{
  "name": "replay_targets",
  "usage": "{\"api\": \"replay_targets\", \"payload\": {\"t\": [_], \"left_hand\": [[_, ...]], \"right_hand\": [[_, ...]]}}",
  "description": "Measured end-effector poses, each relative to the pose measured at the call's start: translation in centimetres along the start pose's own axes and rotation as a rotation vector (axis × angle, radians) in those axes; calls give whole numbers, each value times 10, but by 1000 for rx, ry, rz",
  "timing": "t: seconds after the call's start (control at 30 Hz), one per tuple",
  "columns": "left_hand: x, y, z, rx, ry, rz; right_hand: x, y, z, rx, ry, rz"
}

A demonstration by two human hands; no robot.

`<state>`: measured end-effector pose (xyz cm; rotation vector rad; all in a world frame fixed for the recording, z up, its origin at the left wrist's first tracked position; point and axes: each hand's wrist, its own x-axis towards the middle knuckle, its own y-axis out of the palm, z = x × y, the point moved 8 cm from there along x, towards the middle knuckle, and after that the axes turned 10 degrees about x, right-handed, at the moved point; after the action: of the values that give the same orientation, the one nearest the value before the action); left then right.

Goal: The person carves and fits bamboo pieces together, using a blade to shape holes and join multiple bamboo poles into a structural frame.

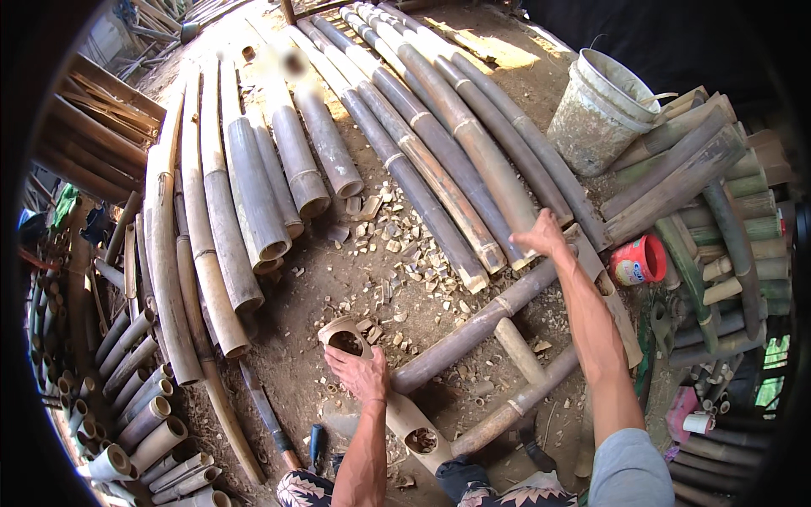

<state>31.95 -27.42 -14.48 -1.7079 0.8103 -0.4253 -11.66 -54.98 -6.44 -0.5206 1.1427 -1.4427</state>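
My left hand (359,373) is closed around a thick bamboo post (404,414) with oval holes cut in it, just below the upper hole. Two bamboo rails run from this post toward the right: a far rail (477,325) and a near rail (515,410). A short bamboo crosspiece (519,351) spans between them. At the right lies a second holed post (621,317), partly behind my right forearm. My right hand (542,236) is beside that post's far end, fingers stretched left over the end of a long bamboo pole (481,144); its exact contact cannot be made out.
Long bamboo poles (203,211) lie ahead and left. Wood chips (414,245) litter the ground. A dirty white bucket (600,110) and a red tub (638,260) stand right, near stacked bamboo (743,211). A long-bladed tool (266,414) lies near my left side.
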Motion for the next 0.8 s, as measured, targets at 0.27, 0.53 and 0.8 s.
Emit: {"api": "replay_targets", "payload": {"t": [0.27,0.53,0.8], "left_hand": [[8,-13,10,-45,5,42],[-226,4,-176,-1198,-171,1378],[-316,-5,-175,-1306,-103,1518]], "right_hand": [[-341,72,-35,1760,252,1048],[-616,-31,-138,383,113,162],[-697,-23,-213,346,142,-122]]}}
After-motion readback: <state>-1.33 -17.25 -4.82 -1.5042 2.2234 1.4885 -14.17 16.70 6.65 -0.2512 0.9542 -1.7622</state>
